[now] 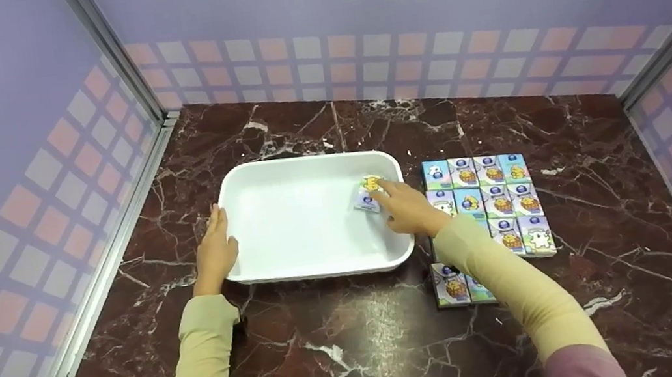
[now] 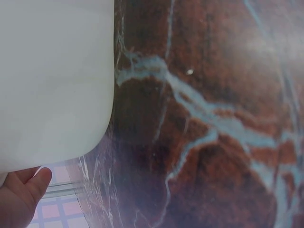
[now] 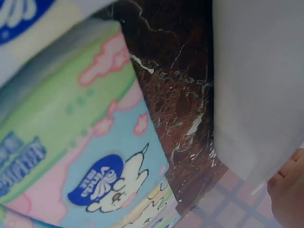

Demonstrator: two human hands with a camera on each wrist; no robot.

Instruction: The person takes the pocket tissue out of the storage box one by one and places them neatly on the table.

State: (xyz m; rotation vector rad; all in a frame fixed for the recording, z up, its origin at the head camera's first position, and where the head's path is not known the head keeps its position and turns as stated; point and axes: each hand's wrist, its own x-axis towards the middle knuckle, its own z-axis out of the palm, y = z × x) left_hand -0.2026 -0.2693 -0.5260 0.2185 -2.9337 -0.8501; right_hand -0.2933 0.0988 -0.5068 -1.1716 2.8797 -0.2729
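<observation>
A white plastic bin (image 1: 291,221) stands on the dark red marbled table. Inside its right end my right hand (image 1: 407,206) pinches a small tissue pack (image 1: 366,204) with a purple and yellow cartoon print. Whether the pack touches the bin's floor, I cannot tell. My left hand (image 1: 215,250) rests against the bin's left side with its fingers extended. In the left wrist view, that hand (image 2: 21,199) shows beside the bin's outer wall (image 2: 57,85). The right wrist view shows only part of the right hand (image 3: 289,192), by the bin wall (image 3: 251,95); the held pack is hidden there.
To the bin's right lie rows of tissue packs (image 1: 499,200), partly covered by my right forearm. Close up, one pack (image 3: 104,183) carries the word "Vinda". Purple patterned panels (image 1: 311,14) with metal edges enclose the table's back and sides.
</observation>
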